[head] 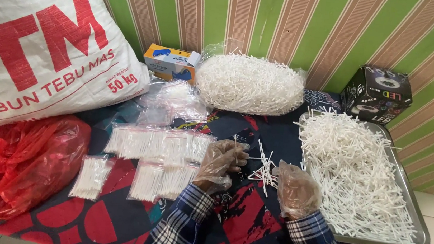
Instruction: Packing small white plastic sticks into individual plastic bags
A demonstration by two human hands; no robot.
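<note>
Both my hands wear thin clear plastic gloves and plaid sleeves. My left hand (219, 163) is curled around a few white cotton swabs, one sticking up from the fingers. My right hand (295, 188) rests fingers-down on a small loose pile of cotton swabs (263, 170) lying on the dark patterned cloth between the hands. Just right of it, a metal tray (418, 239) is heaped with loose swabs. Left of my left hand lie several small clear packets filled with swabs (159, 145).
A large clear bag of swabs (250, 83) sits at the back by the striped wall, with a blue-and-orange box (171, 62) beside it. A black box (378, 94) stands back right. A big white sack (39, 41) and a red plastic bag (11, 166) fill the left.
</note>
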